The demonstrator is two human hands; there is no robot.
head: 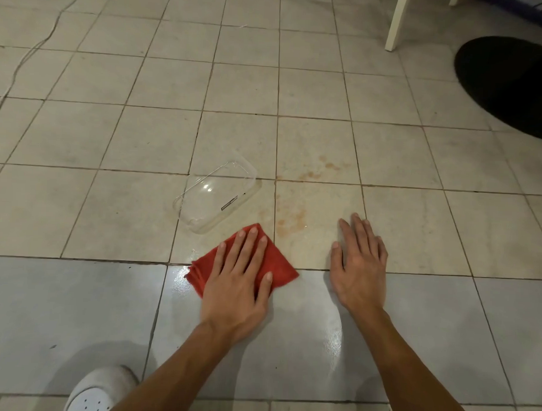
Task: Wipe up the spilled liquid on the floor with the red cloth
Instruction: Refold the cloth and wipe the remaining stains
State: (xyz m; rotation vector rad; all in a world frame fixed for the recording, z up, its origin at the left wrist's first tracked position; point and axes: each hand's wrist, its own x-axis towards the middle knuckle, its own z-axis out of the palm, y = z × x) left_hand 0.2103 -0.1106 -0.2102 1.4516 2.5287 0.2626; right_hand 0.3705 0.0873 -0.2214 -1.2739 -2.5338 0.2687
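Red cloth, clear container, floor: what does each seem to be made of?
The red cloth looks like soft fabric, perhaps microfibre: matte, folded in layers. The clear container seems thin glossy plastic: see-through, with highlights. The floor looks like glazed ceramic tile: grout lines, sheen where wet.

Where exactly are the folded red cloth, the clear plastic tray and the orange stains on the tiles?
folded red cloth [281,263], head view: its uncovered right corner.
clear plastic tray [216,192], head view: middle of its flat face.
orange stains [290,220], head view: the blotch nearest the cloth.
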